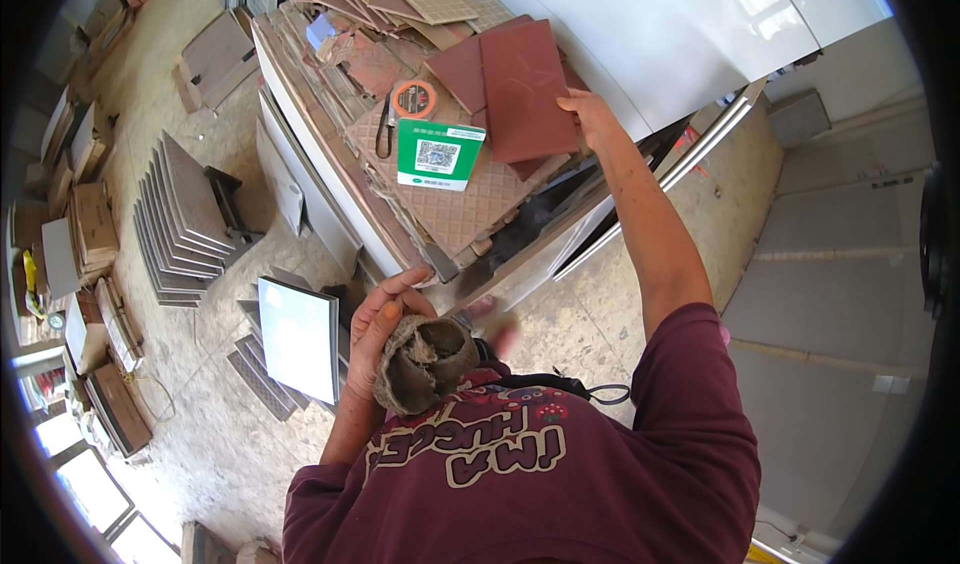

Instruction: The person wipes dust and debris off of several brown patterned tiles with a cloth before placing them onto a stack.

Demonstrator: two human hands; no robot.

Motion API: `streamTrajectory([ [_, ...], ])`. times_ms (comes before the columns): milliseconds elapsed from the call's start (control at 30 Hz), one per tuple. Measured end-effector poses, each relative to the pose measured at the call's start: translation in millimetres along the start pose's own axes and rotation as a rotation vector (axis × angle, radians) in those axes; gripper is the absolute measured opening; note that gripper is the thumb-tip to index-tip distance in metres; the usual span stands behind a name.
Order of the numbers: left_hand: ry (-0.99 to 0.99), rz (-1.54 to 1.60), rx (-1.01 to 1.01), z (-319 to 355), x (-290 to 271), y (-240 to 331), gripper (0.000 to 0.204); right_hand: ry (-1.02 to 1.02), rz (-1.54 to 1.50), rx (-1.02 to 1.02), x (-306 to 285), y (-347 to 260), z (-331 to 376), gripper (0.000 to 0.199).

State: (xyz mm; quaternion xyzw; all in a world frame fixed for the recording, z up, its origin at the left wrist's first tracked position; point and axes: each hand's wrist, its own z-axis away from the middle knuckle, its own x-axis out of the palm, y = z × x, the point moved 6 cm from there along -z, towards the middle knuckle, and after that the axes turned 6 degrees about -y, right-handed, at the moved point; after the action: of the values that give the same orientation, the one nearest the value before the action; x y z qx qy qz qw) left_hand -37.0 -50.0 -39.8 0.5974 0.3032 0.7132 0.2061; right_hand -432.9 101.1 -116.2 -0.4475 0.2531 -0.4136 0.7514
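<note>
A dark red tile is gripped at its right edge by the right hand, lying atop the tile stack by its right edge — not yet lifted clear. A crumpled rag is clenched in the left hand, held at the chest.

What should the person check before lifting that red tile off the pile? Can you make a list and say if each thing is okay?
1. Right hand on the red tile: ok, fingers touch its right edge.
2. Firm grip on the tile: cannot tell, only the fingertips show at the edge.
3. Left hand free to help: not ok, it holds a crumpled brown rag.
4. Tile clear of things on top: ok, the tape roll and green card lie beside it, not on it.
5. Pile underneath steady: not ok, the stacked tiles lie uneven and overhang the edge.
</note>
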Motion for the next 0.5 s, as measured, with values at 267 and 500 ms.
streamTrajectory([
  [267,0.024,-0.003,-0.006,-2,-5,-3,0.048,0.103,-0.077,0.010,-21,23,-29,0.024],
  [500,0.050,-0.027,-0.012,-6,-8,-5,0.048,0.109,0.135,0.040,-40,46,-62,0.036],
])
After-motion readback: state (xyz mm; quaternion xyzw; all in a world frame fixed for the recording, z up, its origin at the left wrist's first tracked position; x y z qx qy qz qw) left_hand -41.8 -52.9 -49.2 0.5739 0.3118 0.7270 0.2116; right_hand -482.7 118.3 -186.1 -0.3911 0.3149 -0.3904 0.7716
